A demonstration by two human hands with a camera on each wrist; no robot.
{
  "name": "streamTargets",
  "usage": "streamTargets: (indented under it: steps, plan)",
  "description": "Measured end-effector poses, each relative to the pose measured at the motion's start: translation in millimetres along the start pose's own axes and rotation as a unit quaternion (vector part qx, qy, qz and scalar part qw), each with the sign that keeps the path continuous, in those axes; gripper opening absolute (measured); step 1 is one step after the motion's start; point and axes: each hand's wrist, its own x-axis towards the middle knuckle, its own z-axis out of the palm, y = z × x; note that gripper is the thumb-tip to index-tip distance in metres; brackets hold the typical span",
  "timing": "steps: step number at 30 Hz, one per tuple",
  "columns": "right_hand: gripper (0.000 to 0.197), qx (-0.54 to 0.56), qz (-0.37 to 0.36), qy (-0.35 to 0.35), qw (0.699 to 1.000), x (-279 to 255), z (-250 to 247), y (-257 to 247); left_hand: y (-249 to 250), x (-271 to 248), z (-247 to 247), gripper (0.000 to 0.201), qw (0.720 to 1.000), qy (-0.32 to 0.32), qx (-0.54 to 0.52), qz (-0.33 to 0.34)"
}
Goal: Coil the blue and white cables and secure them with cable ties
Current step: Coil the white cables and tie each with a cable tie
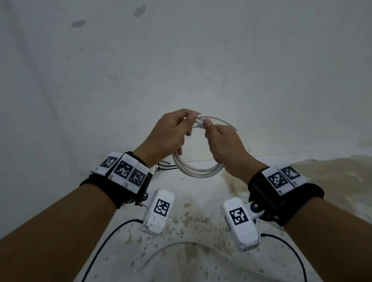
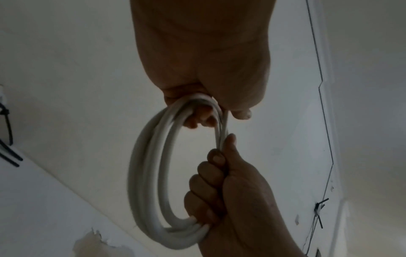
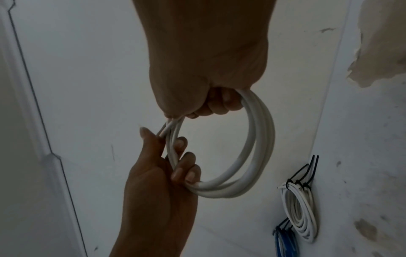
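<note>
A white cable coil [image 1: 196, 171] of several loops hangs in the air between both hands, in front of the wall. My left hand [image 1: 175, 130] grips the coil's left side, fingers curled round the strands [image 2: 197, 104]. My right hand [image 1: 220, 141] grips the right side, thumb pressed on the strands at the top [image 3: 222, 102]. A short free end [image 1: 231, 126] sticks out to the right past the right thumb. A finished white coil [image 3: 298, 208] bound with black ties and a blue coil [image 3: 283, 243] lie on the table.
Another loose white cable [image 1: 186, 245] curves over the stained white table [image 1: 195, 215] near me. Black camera leads [image 1: 104, 246] trail from both wrists. Black cable ties [image 1: 163, 165] show behind the left wrist. A peeling beige patch [image 1: 333, 176] covers the table's right side.
</note>
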Motion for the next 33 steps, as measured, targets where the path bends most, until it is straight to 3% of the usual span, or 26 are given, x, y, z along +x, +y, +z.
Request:
streamTargets:
  steps: [2,4,6,9,11,14,16,20,23,26,29,31,33]
  plan:
    - [0.052,-0.055,-0.036,-0.01,0.998,0,2,-2,-1,0,2,0.03,0.999,0.034,0.002,0.004]
    - [0.055,-0.031,-0.031,-0.02,0.999,-2,2,-3,-3,0,3,0.027,0.997,0.064,0.017,0.029]
    - [0.062,0.127,0.052,-0.045,0.99,-3,1,-3,-4,-1,4,0.025,0.993,0.093,0.04,0.067]
    - [0.077,0.367,0.195,-0.09,0.905,-1,-4,0,-7,-3,7,0.021,0.987,0.125,0.048,0.091]
    - [0.058,0.432,0.229,-0.112,0.865,0,-9,2,-11,-4,8,0.021,0.985,0.138,0.045,0.09]
    - [0.025,0.464,0.231,-0.144,0.843,-4,-13,3,-13,-4,7,0.022,0.982,0.162,0.037,0.089]
    - [0.022,0.439,0.202,-0.138,0.865,-5,-13,2,-14,-5,9,0.022,0.978,0.185,0.039,0.083]
    - [0.035,0.216,0.113,-0.087,0.966,-4,-7,-7,-19,-6,17,0.028,0.963,0.253,0.071,0.06]
    - [0.055,0.114,0.097,-0.079,0.986,-3,-6,-10,-21,-8,24,0.034,0.959,0.263,0.087,0.05]
    - [0.056,0.095,0.118,-0.078,0.985,0,-10,-8,-23,-9,26,0.037,0.973,0.221,0.065,0.005]
    - [0.05,0.059,0.117,-0.097,0.987,-1,-17,-3,-17,-8,19,0.033,0.991,0.074,0.075,-0.079]
    - [0.047,0.01,0.096,-0.116,0.989,-3,-19,-2,-10,-10,14,0.028,0.989,-0.035,0.118,-0.088]
    - [0.038,-0.029,0.085,-0.114,0.989,-5,-19,-1,-5,-13,15,0.025,0.984,-0.102,0.126,-0.078]
